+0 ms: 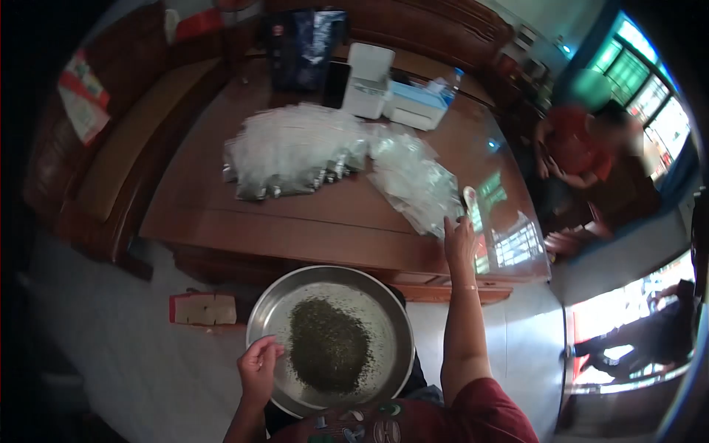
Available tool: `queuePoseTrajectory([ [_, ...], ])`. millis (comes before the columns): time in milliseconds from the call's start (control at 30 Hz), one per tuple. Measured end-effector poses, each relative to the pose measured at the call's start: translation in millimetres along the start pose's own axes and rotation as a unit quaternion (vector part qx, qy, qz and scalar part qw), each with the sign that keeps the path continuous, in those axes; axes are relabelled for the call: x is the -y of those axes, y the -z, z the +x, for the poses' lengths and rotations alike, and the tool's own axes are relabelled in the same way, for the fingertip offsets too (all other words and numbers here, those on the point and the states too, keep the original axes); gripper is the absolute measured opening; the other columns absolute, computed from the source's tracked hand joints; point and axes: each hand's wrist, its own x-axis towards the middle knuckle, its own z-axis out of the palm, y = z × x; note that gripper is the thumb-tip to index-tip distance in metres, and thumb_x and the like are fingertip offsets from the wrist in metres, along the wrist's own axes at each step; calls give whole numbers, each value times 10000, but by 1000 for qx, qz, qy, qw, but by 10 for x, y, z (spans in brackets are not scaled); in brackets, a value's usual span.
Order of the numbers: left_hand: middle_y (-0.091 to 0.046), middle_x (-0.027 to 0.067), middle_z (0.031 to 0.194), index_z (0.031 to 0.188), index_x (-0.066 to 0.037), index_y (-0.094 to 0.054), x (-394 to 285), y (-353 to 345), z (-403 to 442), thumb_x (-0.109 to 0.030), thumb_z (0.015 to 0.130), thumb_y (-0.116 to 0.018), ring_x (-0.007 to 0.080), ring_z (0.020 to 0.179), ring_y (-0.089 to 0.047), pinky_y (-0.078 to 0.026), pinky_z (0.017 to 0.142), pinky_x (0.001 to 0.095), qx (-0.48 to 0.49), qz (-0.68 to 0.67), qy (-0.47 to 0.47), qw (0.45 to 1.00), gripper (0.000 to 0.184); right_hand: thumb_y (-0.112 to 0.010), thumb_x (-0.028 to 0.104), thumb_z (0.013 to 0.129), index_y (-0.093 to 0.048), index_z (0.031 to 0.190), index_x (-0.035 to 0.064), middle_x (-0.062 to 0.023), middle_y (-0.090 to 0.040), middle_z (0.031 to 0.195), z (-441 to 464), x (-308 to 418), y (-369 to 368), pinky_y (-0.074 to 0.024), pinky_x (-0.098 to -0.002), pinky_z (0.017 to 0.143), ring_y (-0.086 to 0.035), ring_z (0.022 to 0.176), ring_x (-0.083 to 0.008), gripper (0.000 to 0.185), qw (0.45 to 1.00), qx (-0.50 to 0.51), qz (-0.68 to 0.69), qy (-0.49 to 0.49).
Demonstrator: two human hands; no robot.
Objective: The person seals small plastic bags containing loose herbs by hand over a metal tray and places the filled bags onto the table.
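Note:
A wide round metal pan [402, 332] sits at my lap with a heap of dark green, crumbled dried leaves [329, 345] in it. My left hand [260, 363] is by the pan's left rim, fingers curled and pressed together; whatever they may hold is too small to make out. Stretched forward over the table's right part, my right hand [460, 244] has its fingers apart near the edge of a pile of clear plastic bags [417, 184]. Just beyond its fingertips is a white spoon [470, 198]; contact with it is unclear.
Many filled clear packets [292, 151] lie heaped on the brown table [295, 232]. Behind them are a dark bag [304, 52], a white device [367, 81], a tissue box [416, 105] and a bottle [453, 85]. A person [580, 148] sits at right. A red-edged box [203, 308] is on the floor.

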Motion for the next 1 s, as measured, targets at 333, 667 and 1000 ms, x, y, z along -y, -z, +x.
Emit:
queuePoseTrajectory([
  [333,-638,94,809,1030,39,-571,63,13,17,-43,869,-511,129,709,-587,-475,685,219,27,17,-24,999,190,-587,205,769,-528,1058,86,-106,-562,1042,-369,1784,-400,-471,-377,706,-583,835,-306,318,878,112,183,428],
  [667,-643,101,815,1040,37,-571,45,45,28,-43,866,-511,138,707,-591,-471,681,212,35,22,-24,999,200,-533,196,766,-522,946,49,-130,-553,1002,-422,2535,-1128,-472,-395,696,-559,798,-340,232,867,30,82,490],
  [1000,-589,129,1013,1160,21,-494,-161,-318,168,-86,866,-535,169,890,-556,-451,804,272,95,-195,38,975,316,-551,178,708,-521,738,39,-163,-565,711,-946,1796,-559,-462,-422,546,-534,556,-357,145,862,131,241,426],
])
